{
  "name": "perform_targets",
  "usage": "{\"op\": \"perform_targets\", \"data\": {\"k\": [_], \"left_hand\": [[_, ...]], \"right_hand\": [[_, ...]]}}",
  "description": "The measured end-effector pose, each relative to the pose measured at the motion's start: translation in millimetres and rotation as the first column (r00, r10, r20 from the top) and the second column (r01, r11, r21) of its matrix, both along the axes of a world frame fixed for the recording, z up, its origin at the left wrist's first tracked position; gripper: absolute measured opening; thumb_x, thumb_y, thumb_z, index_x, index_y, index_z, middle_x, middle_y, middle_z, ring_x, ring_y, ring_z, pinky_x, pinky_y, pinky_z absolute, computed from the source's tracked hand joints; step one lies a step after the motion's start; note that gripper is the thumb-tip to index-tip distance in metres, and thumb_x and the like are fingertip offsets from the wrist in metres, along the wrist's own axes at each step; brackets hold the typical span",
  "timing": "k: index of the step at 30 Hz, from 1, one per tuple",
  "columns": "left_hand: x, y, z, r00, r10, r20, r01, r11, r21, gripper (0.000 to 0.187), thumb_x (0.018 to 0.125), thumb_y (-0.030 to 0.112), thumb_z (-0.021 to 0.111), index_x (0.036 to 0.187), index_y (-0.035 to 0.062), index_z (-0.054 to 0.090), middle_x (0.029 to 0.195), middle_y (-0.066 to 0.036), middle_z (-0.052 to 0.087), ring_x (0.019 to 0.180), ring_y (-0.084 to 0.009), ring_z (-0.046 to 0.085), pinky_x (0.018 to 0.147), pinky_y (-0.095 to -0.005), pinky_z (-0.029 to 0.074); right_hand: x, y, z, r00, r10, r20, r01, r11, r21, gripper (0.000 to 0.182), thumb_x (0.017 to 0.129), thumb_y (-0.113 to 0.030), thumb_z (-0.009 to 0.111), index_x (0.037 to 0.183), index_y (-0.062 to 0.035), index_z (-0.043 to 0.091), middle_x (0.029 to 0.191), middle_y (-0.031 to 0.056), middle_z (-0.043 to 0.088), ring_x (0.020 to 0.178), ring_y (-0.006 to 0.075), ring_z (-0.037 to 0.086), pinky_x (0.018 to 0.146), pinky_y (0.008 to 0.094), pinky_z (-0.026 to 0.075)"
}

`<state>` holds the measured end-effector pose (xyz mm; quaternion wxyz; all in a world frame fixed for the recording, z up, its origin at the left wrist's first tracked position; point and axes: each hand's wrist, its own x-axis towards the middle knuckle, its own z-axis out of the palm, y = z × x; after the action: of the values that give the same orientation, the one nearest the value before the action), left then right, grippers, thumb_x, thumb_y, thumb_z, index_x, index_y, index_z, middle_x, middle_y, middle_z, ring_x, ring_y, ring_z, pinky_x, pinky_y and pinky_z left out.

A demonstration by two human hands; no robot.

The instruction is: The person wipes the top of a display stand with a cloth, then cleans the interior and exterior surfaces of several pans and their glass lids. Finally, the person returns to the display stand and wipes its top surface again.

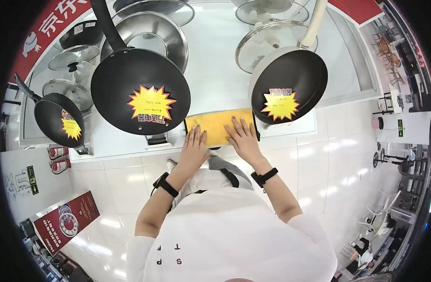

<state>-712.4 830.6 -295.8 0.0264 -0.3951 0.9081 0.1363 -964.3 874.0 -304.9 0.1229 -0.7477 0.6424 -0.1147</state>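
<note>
A yellow cloth point(219, 123) lies spread flat at the near edge of the white display table point(210, 70), with dark strips showing along its left and right ends. My left hand point(194, 141) rests palm down on its left part, fingers stretched out. On the right part lies my right hand point(243, 138), also flat, with its fingers spread. Neither hand grips anything. To the left of the cloth is a large black frying pan point(126, 70) with a yellow star-shaped price tag point(152, 102). A pale-rimmed pan point(304, 75) with a similar tag stands close on the right.
A smaller black pan point(51, 115) stands at the far left. Behind the pans are a steel pan point(177, 42) and glass lids point(246, 44). Fire extinguishers point(60, 166) and a red poster point(86, 211) are beyond the table's left side.
</note>
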Motion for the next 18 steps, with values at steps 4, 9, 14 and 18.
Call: {"op": "perform_targets", "data": {"k": [4, 9, 14, 18], "left_hand": [[-21.8, -38.0, -25.7, 0.990, 0.109, -0.087, -0.116, 0.989, -0.089, 0.094, 0.094, 0.048, 0.069, 0.160, -0.0048, 0.027, 0.166, -0.033, 0.018, 0.156, -0.0486, 0.017, 0.126, -0.0560, 0.020], [-77.2, -95.3, -28.3, 0.916, 0.402, -0.005, -0.401, 0.913, -0.069, 0.093, 0.097, 0.051, 0.063, 0.159, -0.0085, 0.027, 0.164, -0.038, 0.021, 0.154, -0.0529, 0.019, 0.125, -0.0584, 0.019], [-72.8, -86.1, -28.4, 0.902, 0.427, 0.055, -0.420, 0.901, -0.114, 0.092, 0.097, 0.053, 0.062, 0.158, -0.0086, 0.029, 0.162, -0.040, 0.023, 0.152, -0.0528, 0.024, 0.125, -0.0582, 0.020], [-38.4, -30.3, -13.3, 0.953, 0.302, 0.037, -0.297, 0.950, -0.099, 0.092, 0.093, 0.050, 0.070, 0.156, -0.0070, 0.034, 0.161, -0.036, 0.028, 0.150, -0.0514, 0.028, 0.123, -0.0561, 0.028]], "right_hand": [[7.0, -70.1, -8.9, 0.992, -0.096, 0.084, 0.100, 0.994, -0.045, 0.055, 0.094, -0.015, 0.065, 0.147, -0.0228, 0.052, 0.167, 0.0082, 0.036, 0.157, 0.0349, 0.024, 0.126, 0.0626, 0.018], [25.9, -166.2, -21.6, 0.986, -0.153, 0.070, 0.160, 0.982, -0.106, 0.055, 0.092, -0.012, 0.065, 0.144, -0.0216, 0.055, 0.166, 0.0078, 0.038, 0.157, 0.0353, 0.025, 0.125, 0.0642, 0.017], [20.5, -169.7, -26.0, 0.995, -0.064, 0.070, 0.071, 0.993, -0.091, 0.055, 0.090, -0.017, 0.068, 0.143, -0.0228, 0.055, 0.164, 0.0082, 0.040, 0.155, 0.0369, 0.029, 0.122, 0.0649, 0.024], [1.7, -96.4, -6.8, 0.995, 0.063, 0.072, -0.061, 0.998, -0.032, 0.047, 0.092, -0.023, 0.070, 0.138, -0.0216, 0.058, 0.164, 0.0089, 0.039, 0.153, 0.0373, 0.032, 0.121, 0.0649, 0.026]]}}
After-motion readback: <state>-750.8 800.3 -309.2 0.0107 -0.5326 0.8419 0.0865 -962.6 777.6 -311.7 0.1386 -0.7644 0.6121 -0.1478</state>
